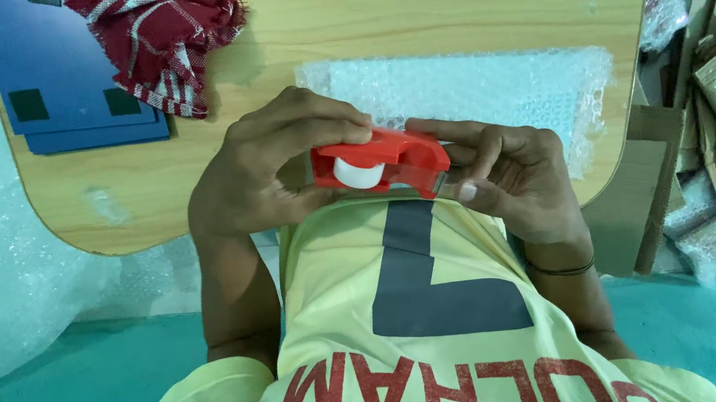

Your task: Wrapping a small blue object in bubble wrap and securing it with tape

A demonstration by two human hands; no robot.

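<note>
Glossy red plastic tape dispenser [380,161] in my fingers, matt pale wood table [409,9], crinkly clear bubble wrap [488,85], rough woven red cloth [163,35].

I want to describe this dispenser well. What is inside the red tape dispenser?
Inside the red tape dispenser, a white roll shows. The left hand and right hand cover its ends, hiding the rest.

1 head view — steeply down, close.
</note>
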